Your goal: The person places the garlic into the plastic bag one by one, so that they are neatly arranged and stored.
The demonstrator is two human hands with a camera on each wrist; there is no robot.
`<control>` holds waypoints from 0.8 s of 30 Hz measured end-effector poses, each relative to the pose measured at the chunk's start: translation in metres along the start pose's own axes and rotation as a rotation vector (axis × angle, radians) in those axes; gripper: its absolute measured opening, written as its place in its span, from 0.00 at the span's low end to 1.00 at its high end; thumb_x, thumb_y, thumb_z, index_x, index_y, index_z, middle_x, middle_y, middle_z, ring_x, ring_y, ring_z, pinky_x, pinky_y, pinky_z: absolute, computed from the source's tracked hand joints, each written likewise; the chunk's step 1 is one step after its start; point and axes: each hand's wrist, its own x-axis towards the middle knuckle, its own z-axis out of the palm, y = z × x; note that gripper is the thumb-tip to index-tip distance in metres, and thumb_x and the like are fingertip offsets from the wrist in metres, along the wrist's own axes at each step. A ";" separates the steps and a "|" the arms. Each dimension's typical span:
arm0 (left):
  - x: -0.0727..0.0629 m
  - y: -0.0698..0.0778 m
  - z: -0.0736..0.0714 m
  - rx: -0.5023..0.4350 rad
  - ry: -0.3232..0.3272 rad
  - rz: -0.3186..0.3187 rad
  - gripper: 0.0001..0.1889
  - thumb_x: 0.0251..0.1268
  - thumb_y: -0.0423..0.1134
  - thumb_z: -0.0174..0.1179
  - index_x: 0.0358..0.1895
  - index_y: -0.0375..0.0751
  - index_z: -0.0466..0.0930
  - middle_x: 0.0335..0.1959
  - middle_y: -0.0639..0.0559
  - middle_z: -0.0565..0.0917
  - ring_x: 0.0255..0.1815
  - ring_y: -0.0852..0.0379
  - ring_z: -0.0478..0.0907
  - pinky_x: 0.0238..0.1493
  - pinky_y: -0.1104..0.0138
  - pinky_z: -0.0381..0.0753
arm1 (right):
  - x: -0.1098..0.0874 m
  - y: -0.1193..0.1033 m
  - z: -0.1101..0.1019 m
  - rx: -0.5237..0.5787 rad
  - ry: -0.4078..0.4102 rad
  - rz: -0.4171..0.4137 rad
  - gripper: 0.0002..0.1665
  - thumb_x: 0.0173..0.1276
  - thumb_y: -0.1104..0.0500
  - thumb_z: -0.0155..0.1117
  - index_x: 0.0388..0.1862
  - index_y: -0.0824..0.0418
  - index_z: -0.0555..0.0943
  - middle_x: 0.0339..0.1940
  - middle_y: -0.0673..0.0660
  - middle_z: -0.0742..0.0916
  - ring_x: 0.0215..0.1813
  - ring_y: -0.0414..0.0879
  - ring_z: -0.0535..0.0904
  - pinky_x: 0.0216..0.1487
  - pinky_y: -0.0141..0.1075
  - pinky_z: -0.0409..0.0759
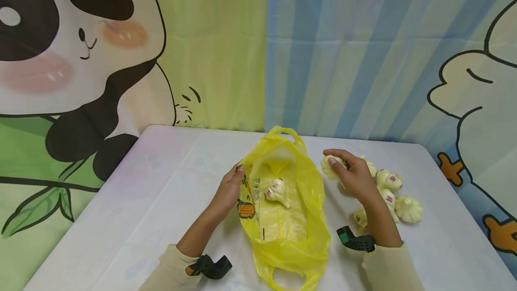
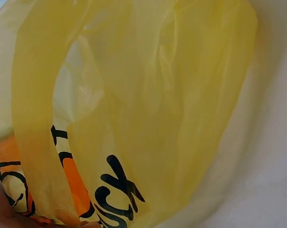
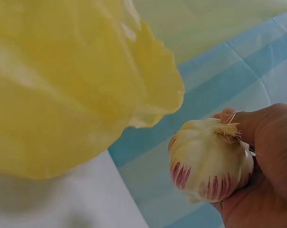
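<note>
Gripping garlic bulb (image 3: 205,164) in right hand (image 1: 356,178), near yellow bag (image 1: 316,187); left hand (image 1: 227,190) pinching bag's edge.

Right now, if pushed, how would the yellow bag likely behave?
The yellow bag would probably crumple, its thin film being creased. The rounded garlic bulb inside might roll. The left hand gripping the bag's edge could keep that side from sliding.

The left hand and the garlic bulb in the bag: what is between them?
In the head view, the printed side of the yellow bag lies between the left hand and the garlic bulb.
</note>
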 end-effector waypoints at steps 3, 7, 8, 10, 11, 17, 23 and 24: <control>0.000 0.000 0.000 -0.011 -0.003 -0.002 0.29 0.81 0.52 0.32 0.77 0.43 0.52 0.50 0.35 0.75 0.54 0.42 0.72 0.66 0.51 0.60 | -0.002 -0.023 -0.003 -0.005 0.008 -0.037 0.16 0.75 0.67 0.54 0.59 0.67 0.79 0.21 0.54 0.74 0.11 0.32 0.51 0.12 0.34 0.58; -0.001 0.000 -0.001 -0.013 -0.001 0.000 0.27 0.82 0.52 0.32 0.75 0.45 0.57 0.40 0.36 0.75 0.40 0.47 0.73 0.56 0.57 0.67 | -0.002 -0.039 -0.007 -0.019 0.004 -0.047 0.16 0.75 0.67 0.54 0.58 0.69 0.78 0.20 0.54 0.73 0.11 0.34 0.53 0.13 0.33 0.59; 0.000 0.000 -0.001 -0.009 -0.001 0.005 0.26 0.82 0.52 0.32 0.74 0.44 0.58 0.38 0.37 0.75 0.38 0.48 0.73 0.53 0.58 0.68 | -0.002 -0.039 -0.007 -0.013 0.003 -0.048 0.16 0.75 0.67 0.54 0.58 0.69 0.78 0.20 0.54 0.72 0.11 0.34 0.53 0.13 0.34 0.59; 0.000 0.000 -0.001 0.005 -0.002 0.012 0.26 0.82 0.52 0.32 0.73 0.43 0.59 0.36 0.39 0.74 0.36 0.50 0.73 0.50 0.59 0.69 | -0.001 -0.037 -0.008 -0.009 0.006 -0.045 0.16 0.75 0.66 0.54 0.58 0.68 0.78 0.15 0.53 0.68 0.11 0.34 0.53 0.13 0.34 0.59; 0.000 0.000 -0.001 0.004 -0.004 0.012 0.26 0.82 0.52 0.32 0.74 0.44 0.58 0.36 0.38 0.75 0.36 0.51 0.73 0.51 0.59 0.68 | -0.001 -0.034 -0.009 -0.002 0.008 -0.042 0.16 0.75 0.65 0.54 0.59 0.66 0.79 0.15 0.52 0.67 0.11 0.34 0.53 0.12 0.34 0.59; 0.001 0.000 0.000 -0.005 -0.013 0.019 0.26 0.81 0.52 0.33 0.74 0.44 0.58 0.38 0.34 0.76 0.36 0.52 0.74 0.56 0.57 0.67 | 0.001 -0.022 -0.010 0.046 -0.002 -0.087 0.17 0.77 0.60 0.54 0.61 0.56 0.79 0.29 0.51 0.80 0.10 0.41 0.53 0.12 0.36 0.59; -0.001 0.000 -0.001 0.003 -0.009 0.015 0.26 0.81 0.53 0.33 0.73 0.44 0.60 0.36 0.35 0.76 0.34 0.51 0.75 0.52 0.59 0.69 | 0.002 -0.035 -0.011 0.035 0.000 -0.197 0.17 0.76 0.62 0.54 0.61 0.56 0.79 0.54 0.55 0.81 0.10 0.43 0.53 0.13 0.36 0.59; -0.001 0.001 -0.001 0.006 -0.009 0.018 0.26 0.81 0.53 0.33 0.73 0.44 0.60 0.37 0.36 0.76 0.35 0.52 0.75 0.52 0.58 0.69 | 0.002 -0.037 -0.010 0.035 0.002 -0.198 0.17 0.76 0.63 0.55 0.61 0.57 0.79 0.54 0.54 0.81 0.10 0.43 0.53 0.13 0.36 0.59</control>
